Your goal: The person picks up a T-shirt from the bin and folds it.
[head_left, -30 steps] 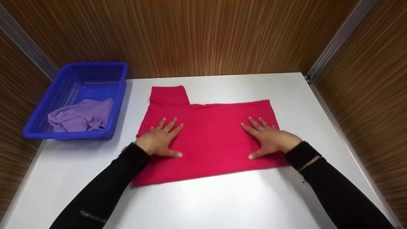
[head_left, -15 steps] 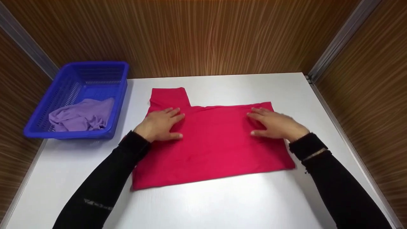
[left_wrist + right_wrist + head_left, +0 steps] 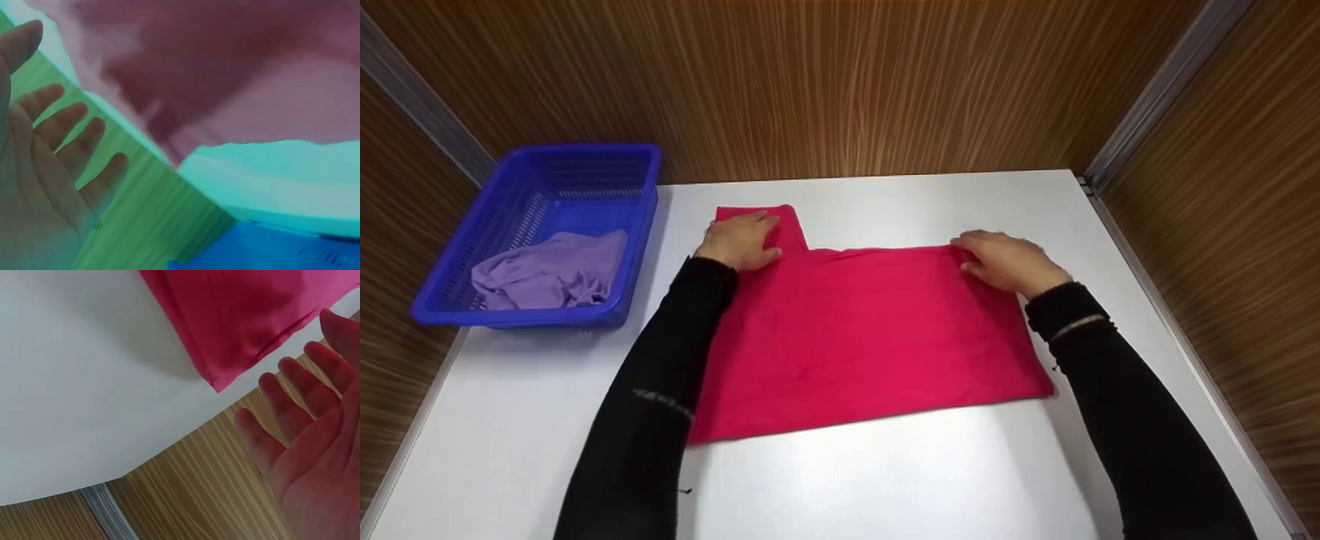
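Observation:
A red shirt (image 3: 877, 330) lies folded flat on the white table, one short sleeve (image 3: 790, 231) jutting out at its far left. My left hand (image 3: 739, 241) is over that sleeve, covering part of it, palm down. At the shirt's far right corner is my right hand (image 3: 1009, 261), its fingertips right at the far edge. Seen from the left wrist, the fingers of the left hand (image 3: 50, 163) are spread and loosely bent, beside the shirt (image 3: 281, 95). The right wrist view shows the right hand (image 3: 315, 439) with relaxed fingers near the shirt's corner (image 3: 242, 337).
A blue plastic basket (image 3: 649, 217) stands at the left, with a crumpled lilac cloth (image 3: 559, 270) in it. Wood-grain panels (image 3: 855, 90) rise behind and on both sides of the white table (image 3: 900, 480). The basket also shows in the left wrist view.
Both hands have moved away from me, from lying spread on the shirt's middle, the left to the sleeve and the right to the far right corner. The shirt has barely moved.

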